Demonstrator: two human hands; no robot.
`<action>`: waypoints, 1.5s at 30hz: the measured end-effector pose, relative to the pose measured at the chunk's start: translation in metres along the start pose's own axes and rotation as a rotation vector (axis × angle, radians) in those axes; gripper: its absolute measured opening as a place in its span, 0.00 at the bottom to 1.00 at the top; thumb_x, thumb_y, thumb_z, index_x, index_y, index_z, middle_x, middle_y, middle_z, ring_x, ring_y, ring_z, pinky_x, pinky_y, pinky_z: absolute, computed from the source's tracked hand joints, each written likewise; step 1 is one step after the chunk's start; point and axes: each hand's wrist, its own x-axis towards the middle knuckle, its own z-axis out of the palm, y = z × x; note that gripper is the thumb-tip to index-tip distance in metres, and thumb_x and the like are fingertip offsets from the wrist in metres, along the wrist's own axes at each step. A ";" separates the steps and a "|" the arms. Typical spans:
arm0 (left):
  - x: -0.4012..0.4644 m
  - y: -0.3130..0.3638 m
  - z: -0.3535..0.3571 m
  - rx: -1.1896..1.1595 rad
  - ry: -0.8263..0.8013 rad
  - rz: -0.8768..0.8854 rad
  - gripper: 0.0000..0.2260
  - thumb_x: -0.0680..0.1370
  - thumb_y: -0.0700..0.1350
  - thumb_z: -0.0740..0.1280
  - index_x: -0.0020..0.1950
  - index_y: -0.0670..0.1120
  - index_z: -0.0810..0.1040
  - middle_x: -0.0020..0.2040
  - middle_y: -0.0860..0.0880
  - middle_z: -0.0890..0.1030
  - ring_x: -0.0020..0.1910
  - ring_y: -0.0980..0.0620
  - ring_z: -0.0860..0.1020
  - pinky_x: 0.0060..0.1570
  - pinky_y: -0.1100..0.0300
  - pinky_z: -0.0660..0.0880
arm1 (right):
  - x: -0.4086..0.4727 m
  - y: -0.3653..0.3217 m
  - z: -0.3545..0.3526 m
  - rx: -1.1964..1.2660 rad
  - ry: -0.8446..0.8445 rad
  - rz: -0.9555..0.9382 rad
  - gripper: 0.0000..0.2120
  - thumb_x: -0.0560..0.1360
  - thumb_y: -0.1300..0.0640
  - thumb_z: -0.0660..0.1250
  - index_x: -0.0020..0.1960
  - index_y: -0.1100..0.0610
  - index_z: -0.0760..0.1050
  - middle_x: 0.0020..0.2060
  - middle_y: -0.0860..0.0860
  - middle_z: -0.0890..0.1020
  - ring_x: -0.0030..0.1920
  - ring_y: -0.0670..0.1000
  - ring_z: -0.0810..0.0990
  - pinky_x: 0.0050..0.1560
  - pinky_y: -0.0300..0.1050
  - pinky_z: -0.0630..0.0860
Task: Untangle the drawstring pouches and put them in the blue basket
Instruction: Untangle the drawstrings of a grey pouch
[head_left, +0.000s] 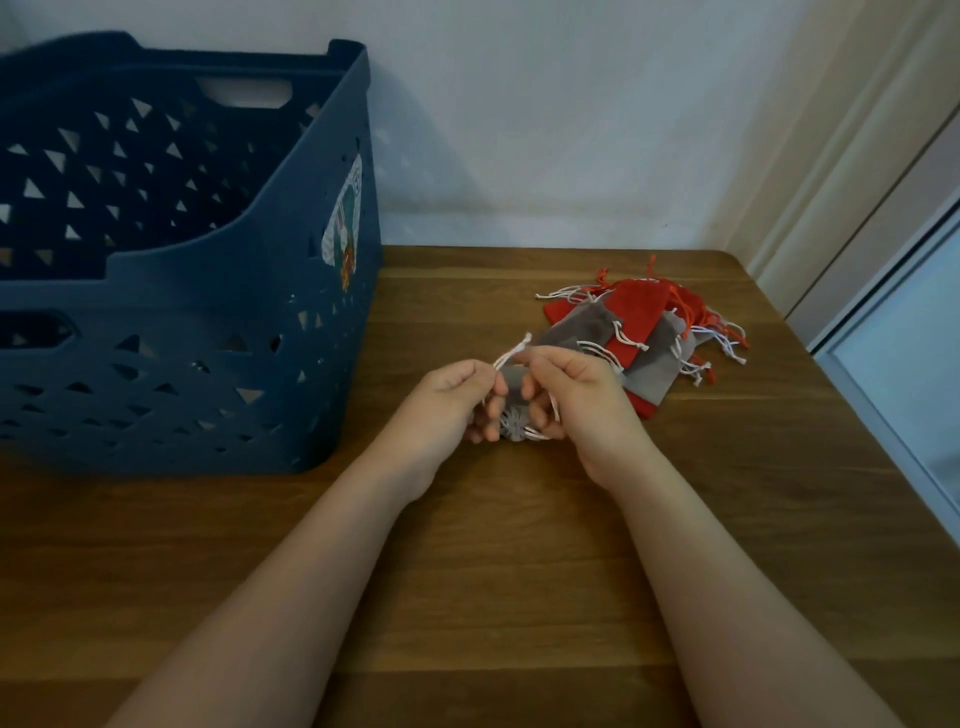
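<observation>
A small grey drawstring pouch (513, 410) with white cords is held above the wooden table between both hands. My left hand (449, 402) pinches its white cord near the top, and my right hand (576, 395) grips the pouch and cord from the other side. Most of the pouch is hidden by my fingers. A pile of red and grey pouches (639, 338) with tangled white and red cords lies on the table just beyond my right hand. The blue basket (208, 270) with triangular holes stands at the left, about a hand's width from my left hand.
The wooden table (519, 545) ends at a white wall behind and at its right edge beside a pale door frame (852, 208). A sticker (345, 223) is on the basket's right corner.
</observation>
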 end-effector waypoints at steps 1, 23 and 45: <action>0.000 0.001 0.000 -0.052 0.014 -0.028 0.13 0.82 0.48 0.56 0.42 0.47 0.75 0.30 0.52 0.73 0.31 0.53 0.72 0.39 0.58 0.69 | 0.001 0.000 0.000 0.056 0.030 0.017 0.11 0.80 0.63 0.56 0.52 0.56 0.76 0.31 0.51 0.74 0.24 0.46 0.70 0.23 0.37 0.65; -0.003 -0.002 0.003 0.486 0.073 0.199 0.16 0.82 0.50 0.55 0.37 0.51 0.73 0.31 0.53 0.73 0.27 0.60 0.71 0.31 0.63 0.68 | -0.003 -0.001 -0.006 -0.605 -0.144 -0.341 0.14 0.78 0.59 0.62 0.63 0.49 0.71 0.46 0.43 0.79 0.47 0.38 0.78 0.47 0.33 0.75; -0.001 0.000 0.001 0.104 0.123 0.036 0.09 0.79 0.48 0.62 0.44 0.49 0.80 0.33 0.55 0.78 0.32 0.60 0.74 0.35 0.64 0.70 | 0.002 0.007 -0.014 -0.456 -0.233 -0.399 0.07 0.76 0.55 0.63 0.42 0.53 0.78 0.42 0.48 0.80 0.44 0.44 0.78 0.47 0.41 0.74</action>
